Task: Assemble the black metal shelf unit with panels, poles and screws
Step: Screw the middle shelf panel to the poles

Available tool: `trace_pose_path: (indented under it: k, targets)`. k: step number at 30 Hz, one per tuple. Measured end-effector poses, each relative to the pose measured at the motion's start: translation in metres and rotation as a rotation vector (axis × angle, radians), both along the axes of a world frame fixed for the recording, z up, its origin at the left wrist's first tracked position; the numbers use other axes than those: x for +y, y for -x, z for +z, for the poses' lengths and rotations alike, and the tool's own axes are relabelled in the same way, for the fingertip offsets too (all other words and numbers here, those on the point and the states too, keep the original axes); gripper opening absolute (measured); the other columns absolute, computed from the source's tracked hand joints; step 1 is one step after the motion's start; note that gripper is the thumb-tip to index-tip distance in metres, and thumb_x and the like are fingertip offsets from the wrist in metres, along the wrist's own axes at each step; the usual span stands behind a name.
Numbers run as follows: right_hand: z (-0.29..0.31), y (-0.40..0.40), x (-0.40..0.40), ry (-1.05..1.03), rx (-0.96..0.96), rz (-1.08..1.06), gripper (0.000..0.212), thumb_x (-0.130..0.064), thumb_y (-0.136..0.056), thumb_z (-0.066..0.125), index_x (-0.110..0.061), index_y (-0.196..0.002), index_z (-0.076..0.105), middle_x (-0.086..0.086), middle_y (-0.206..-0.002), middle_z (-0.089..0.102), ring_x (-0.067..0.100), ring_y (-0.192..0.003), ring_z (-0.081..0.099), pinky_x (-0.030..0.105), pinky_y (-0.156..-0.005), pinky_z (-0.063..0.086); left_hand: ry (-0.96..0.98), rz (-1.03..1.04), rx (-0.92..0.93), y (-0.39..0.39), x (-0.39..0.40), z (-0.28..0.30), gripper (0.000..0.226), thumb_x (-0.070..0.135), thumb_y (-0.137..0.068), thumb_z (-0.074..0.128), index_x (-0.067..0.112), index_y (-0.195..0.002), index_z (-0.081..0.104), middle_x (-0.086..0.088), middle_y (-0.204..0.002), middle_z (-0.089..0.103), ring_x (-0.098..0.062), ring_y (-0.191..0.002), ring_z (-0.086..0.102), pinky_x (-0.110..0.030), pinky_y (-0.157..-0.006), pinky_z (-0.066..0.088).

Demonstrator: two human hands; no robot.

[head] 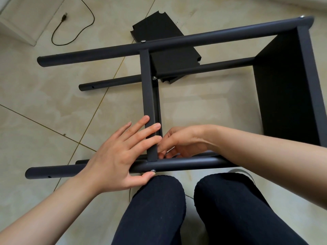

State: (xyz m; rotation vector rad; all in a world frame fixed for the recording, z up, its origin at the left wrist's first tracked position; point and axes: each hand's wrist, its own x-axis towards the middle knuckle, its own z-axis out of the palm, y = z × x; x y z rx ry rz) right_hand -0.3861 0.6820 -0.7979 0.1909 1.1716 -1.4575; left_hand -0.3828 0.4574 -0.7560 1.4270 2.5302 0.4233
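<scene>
Shelf unit (212, 89): lies on its side on the tiled floor (53, 106), just in front of the person's knees (159, 200); matte black metal, smooth finish.
Poles: four round tubes, all running left to right; the near pole (185, 164) is just beyond the knees, the far pole (177, 41) is highest in view; two more lie lower, one in the middle (115, 83) and one partly hidden behind the near pole.
Panels: two fixed between the poles; a narrow edge-on panel (147, 103) in the middle and a broad flat panel (286, 89) at the right; a third loose panel (162, 45) with notched corners lies flat on the floor under the frame.
Screws: silver heads show at four spots; one (153, 171) on the near pole at the left thumb, one (143, 41) on the far pole.
Left hand (120, 156): fingers straight and spread, pressing the middle panel's near end and the near pole; thumb touching the screw.
Right hand (182, 144): fingers curled at the joint just right of the panel; what they pinch cannot be told.
Room: bare floor to the left; a black cable (74, 32) lies far left, well apart.
</scene>
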Motion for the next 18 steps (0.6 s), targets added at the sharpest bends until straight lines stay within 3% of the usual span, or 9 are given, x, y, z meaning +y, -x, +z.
trace_pose_path:
  k: [3,8,11,18]
  targets:
    - [0.0006,0.0010,0.0023,-0.001,-0.008,0.004,0.025,-0.008,-0.094,0.060,-0.012,-0.071,0.068,0.004,-0.073,0.061,0.009,-0.059,0.058,0.022,-0.062,0.050,0.000,0.000,-0.001,-0.0002,0.0002,-0.0005,0.076,0.057,-0.083,0.065,0.023,-0.147,0.041,0.002,-0.164,0.028,-0.025,-0.154,0.018,-0.057,-0.116,0.034]
    - [-0.0006,-0.0006,-0.0032,-0.054,0.014,0.020,0.044,-0.009,-0.093,0.060,-0.019,-0.051,0.069,0.000,-0.063,0.062,0.011,-0.061,0.057,0.023,-0.064,0.050,-0.002,-0.001,0.000,0.0000,0.0008,-0.0005,0.076,0.057,-0.083,0.064,0.022,-0.146,0.041,0.002,-0.164,0.029,-0.025,-0.154,0.018,-0.056,-0.116,0.033]
    - [0.0009,-0.0017,-0.0069,-0.043,0.009,0.006,0.036,-0.006,-0.092,0.059,-0.015,-0.058,0.065,0.003,-0.067,0.059,0.012,-0.061,0.058,0.026,-0.069,0.049,0.001,0.000,0.000,-0.0003,0.0009,0.0008,0.076,0.057,-0.083,0.064,0.023,-0.146,0.041,0.002,-0.164,0.029,-0.025,-0.154,0.018,-0.056,-0.116,0.033]
    - [0.0045,0.0004,0.0025,-0.012,-0.005,0.025,0.041,-0.009,-0.095,0.057,-0.018,-0.058,0.073,-0.001,-0.064,0.065,0.007,-0.056,0.060,0.020,-0.057,0.049,0.001,0.002,0.001,-0.0006,0.0017,0.0012,0.075,0.057,-0.083,0.063,0.022,-0.146,0.042,0.001,-0.163,0.030,-0.025,-0.154,0.018,-0.056,-0.116,0.034]
